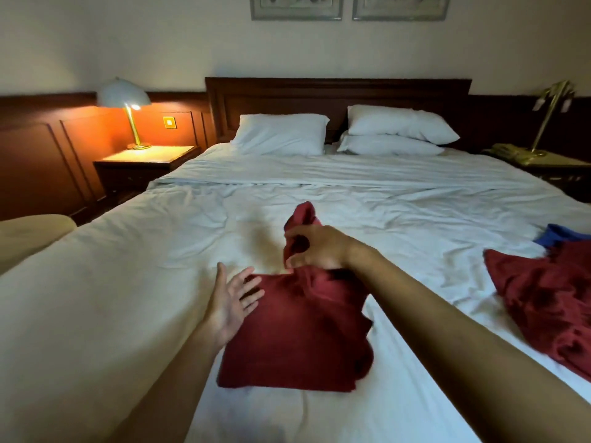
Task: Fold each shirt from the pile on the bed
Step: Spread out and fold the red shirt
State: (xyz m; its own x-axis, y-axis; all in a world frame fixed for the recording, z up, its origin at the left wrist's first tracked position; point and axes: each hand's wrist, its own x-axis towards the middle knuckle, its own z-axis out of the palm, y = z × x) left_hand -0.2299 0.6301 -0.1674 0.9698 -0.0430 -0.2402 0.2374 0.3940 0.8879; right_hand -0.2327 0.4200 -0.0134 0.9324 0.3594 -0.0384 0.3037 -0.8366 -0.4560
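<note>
A dark red shirt (297,330) lies partly folded on the white sheet of the bed (399,212), in the near middle. My right hand (315,247) pinches the shirt's far part and lifts it off the sheet, so a bunch of red cloth stands up above my fingers. My left hand (232,298) is spread with straight fingers at the shirt's left edge, fingertips touching the cloth. At the right edge of the bed lies a pile of shirts (550,298), dark red on top with a blue one (559,236) showing behind it.
Three white pillows (281,134) lean against the dark wooden headboard. A lit lamp (124,100) stands on the left nightstand; a brass lamp and a telephone (508,151) are on the right one. A beige cushion (28,235) sits at far left.
</note>
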